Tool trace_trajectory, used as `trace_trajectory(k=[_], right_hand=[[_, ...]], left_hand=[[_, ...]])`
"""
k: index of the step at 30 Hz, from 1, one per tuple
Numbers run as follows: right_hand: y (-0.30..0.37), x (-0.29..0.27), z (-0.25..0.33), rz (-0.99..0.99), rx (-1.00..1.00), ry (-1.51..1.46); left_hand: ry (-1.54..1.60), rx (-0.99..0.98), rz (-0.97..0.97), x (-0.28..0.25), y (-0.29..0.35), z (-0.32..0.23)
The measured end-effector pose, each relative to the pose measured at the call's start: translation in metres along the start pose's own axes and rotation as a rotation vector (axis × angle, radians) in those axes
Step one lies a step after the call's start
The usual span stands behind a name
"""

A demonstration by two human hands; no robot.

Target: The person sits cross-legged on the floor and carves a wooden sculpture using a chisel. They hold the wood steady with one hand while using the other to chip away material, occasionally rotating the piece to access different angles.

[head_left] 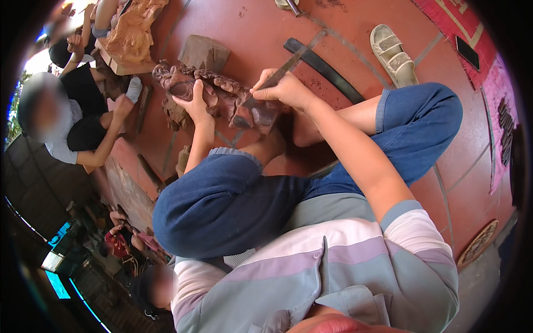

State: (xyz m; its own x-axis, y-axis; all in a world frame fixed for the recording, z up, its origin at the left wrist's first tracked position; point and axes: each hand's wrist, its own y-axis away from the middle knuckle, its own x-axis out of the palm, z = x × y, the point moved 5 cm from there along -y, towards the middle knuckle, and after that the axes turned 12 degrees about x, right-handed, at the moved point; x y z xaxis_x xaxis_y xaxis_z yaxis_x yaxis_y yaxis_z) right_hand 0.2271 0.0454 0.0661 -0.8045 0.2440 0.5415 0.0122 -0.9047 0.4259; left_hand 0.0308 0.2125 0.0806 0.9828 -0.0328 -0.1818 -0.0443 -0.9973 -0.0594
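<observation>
Bent knees: in blue denim, nearest the camera.
Left hand: clasping the carving, thumb on top.
Right hand: pinching a flat blade, its lower end at the wood.
Reddish-brown carving: lying before the crossed legs, between both hands.
Blade work: apparently shaping the surface; another stroke would call for firm bracing.
Bare foot: near the carving's lower end, perhaps in a slip's way.
Floor beyond: wood block, dark curved strip, sandal.
Far left: seated co-worker.
</observation>
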Motion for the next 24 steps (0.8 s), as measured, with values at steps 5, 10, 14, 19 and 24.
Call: trace_trajectory(k=[5,10,14,19,24], right_hand=[[-0.003,-0.007,-0.012,-0.018,-0.074,0.144],[-0.007,-0.006,-0.009,0.111,0.066,-0.041],[0.008,0.002,-0.003,0.145,-0.053,0.11],[-0.01,-0.006,-0.005,0.107,0.071,-0.057],[0.016,0.003,0.001,0.042,-0.194,0.291]], left_hand=[[-0.006,-0.012,-0.001,0.007,0.008,-0.007],[-0.024,-0.001,-0.011,0.004,0.006,-0.006],[-0.017,-0.014,-0.013,0.005,0.007,-0.004],[-0.016,-0.025,-0.011,0.006,0.007,-0.008],[-0.017,-0.028,-0.006,0.006,0.005,-0.01]])
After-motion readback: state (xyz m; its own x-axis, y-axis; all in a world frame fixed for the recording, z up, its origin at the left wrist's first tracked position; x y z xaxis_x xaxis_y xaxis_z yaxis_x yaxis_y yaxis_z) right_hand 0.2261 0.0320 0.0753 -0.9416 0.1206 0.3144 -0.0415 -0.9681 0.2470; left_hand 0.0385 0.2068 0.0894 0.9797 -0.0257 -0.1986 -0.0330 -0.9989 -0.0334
